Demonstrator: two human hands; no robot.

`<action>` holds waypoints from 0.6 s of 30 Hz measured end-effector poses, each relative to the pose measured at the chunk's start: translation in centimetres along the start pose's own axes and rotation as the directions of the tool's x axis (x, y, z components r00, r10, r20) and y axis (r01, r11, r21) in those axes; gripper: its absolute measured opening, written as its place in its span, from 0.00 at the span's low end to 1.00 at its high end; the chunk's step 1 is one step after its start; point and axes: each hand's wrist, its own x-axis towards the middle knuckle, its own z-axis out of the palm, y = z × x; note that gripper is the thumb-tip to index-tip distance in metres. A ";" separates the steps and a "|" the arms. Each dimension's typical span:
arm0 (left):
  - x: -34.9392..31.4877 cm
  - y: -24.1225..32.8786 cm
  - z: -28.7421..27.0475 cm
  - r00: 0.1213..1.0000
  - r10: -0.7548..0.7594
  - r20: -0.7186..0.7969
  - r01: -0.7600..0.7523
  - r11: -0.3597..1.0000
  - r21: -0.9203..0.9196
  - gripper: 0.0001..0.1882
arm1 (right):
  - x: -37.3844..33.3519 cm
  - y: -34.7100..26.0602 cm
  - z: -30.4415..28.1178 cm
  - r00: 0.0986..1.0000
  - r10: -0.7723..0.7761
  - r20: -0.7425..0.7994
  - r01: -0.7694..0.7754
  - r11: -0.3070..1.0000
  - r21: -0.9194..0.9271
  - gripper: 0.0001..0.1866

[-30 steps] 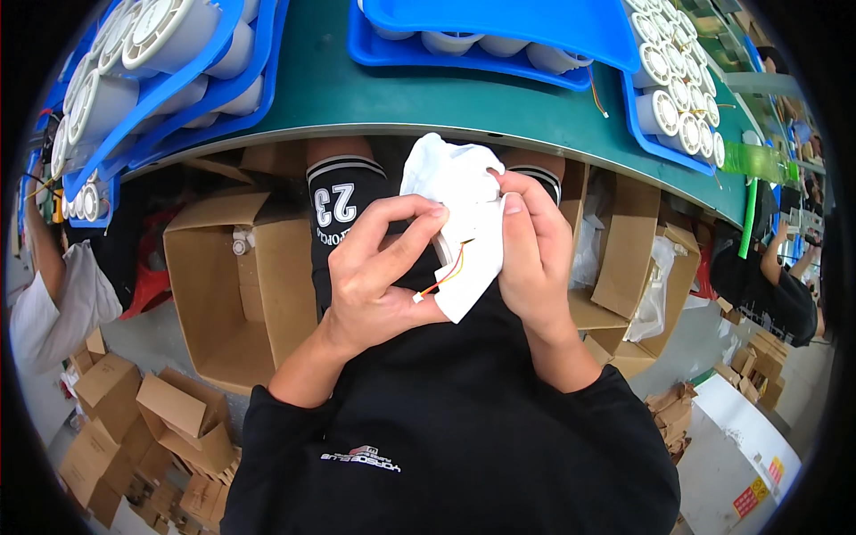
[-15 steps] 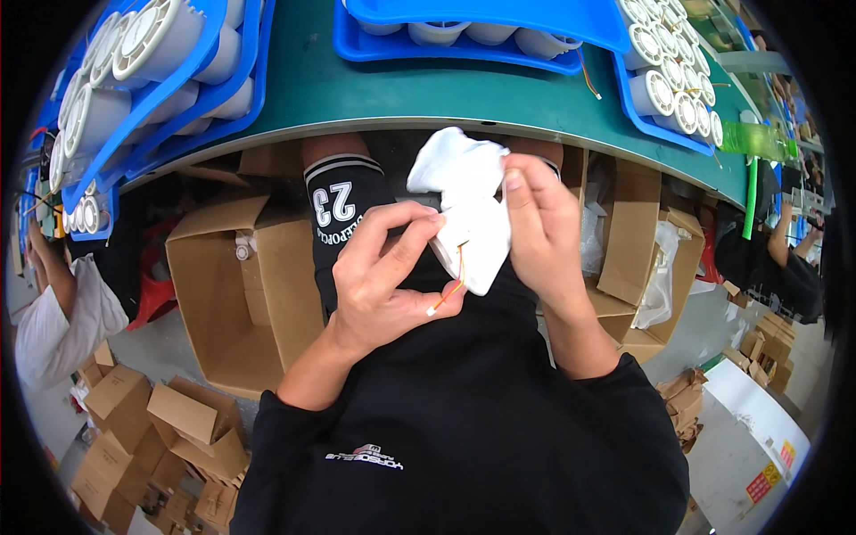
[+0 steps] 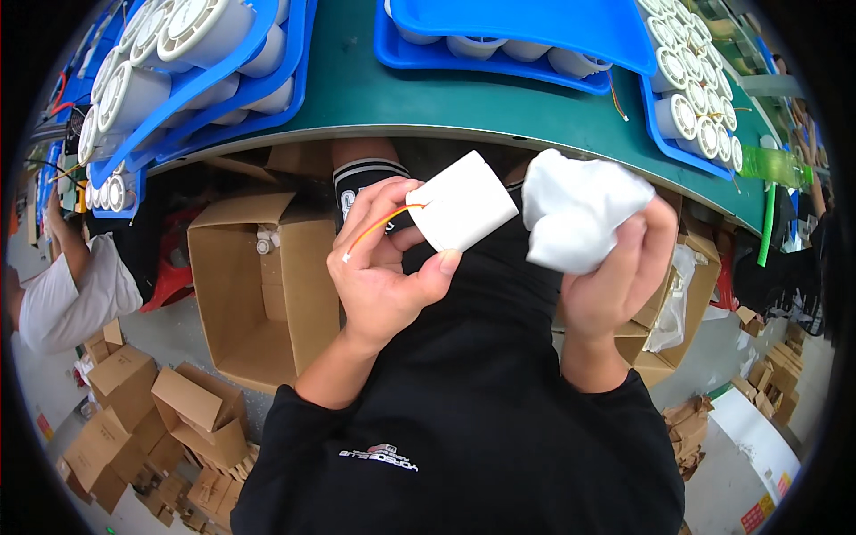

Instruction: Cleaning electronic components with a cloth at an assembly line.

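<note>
My left hand (image 3: 383, 254) grips a white cylindrical housing (image 3: 465, 203) by its end, tilted in front of my lap. From its side a short red-and-yellow wire (image 3: 379, 223) with a small white plug runs back over my fingers. Beside it, a little to the right, my right hand (image 3: 615, 272) is closed on a crumpled white cloth (image 3: 580, 209). Cloth and housing are apart, with a narrow gap between them. The cloth hides part of my right fingers.
Blue trays with white cylindrical parts (image 3: 209, 27) stand on the green table (image 3: 348, 85) at left; another stacked tray (image 3: 526, 36) is at the far middle, and one (image 3: 687, 147) at right. Below the table edge is an open cardboard box (image 3: 259, 294). Another person's arm (image 3: 71, 250) shows at far left.
The cloth has come off the housing and moved right with my right hand. The white housing now shows bare in my left hand. The whole view has shifted slightly.
</note>
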 end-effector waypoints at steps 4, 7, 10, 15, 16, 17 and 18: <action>0.0 0.7 0.6 0.955 -0.297 -0.021 0.270 0.893 -0.360 0.32 | 0.4 -1.5 2.3 0.794 -0.394 0.462 0.397 0.913 0.096 0.17; 0.7 1.2 1.1 0.928 -0.373 0.020 0.339 0.817 -0.467 0.30 | -0.6 1.3 4.5 0.797 -0.517 0.312 0.544 0.839 0.000 0.21; 1.2 1.5 1.9 0.884 -0.467 -0.022 0.370 0.726 -0.579 0.27 | -1.0 2.4 5.1 0.938 -0.267 0.221 0.256 0.964 0.077 0.14; 1.8 0.9 1.5 0.825 -0.498 0.266 0.475 0.356 -0.805 0.23 | -0.2 2.2 5.1 0.960 -0.039 0.277 -0.017 0.980 0.197 0.08; 2.0 0.9 1.6 0.802 -0.508 0.314 0.475 0.223 -0.852 0.23 | 0.1 2.2 5.1 0.960 -0.043 0.276 -0.015 0.979 0.203 0.08; 2.2 1.0 1.9 0.774 -0.549 0.316 0.473 0.168 -0.865 0.25 | 0.5 2.2 5.0 0.962 -0.014 0.274 -0.040 0.981 0.191 0.08; 2.4 1.1 2.1 0.775 -0.547 0.317 0.475 0.171 -0.863 0.25 | 0.7 2.3 5.0 0.963 0.015 0.271 -0.065 0.982 0.179 0.08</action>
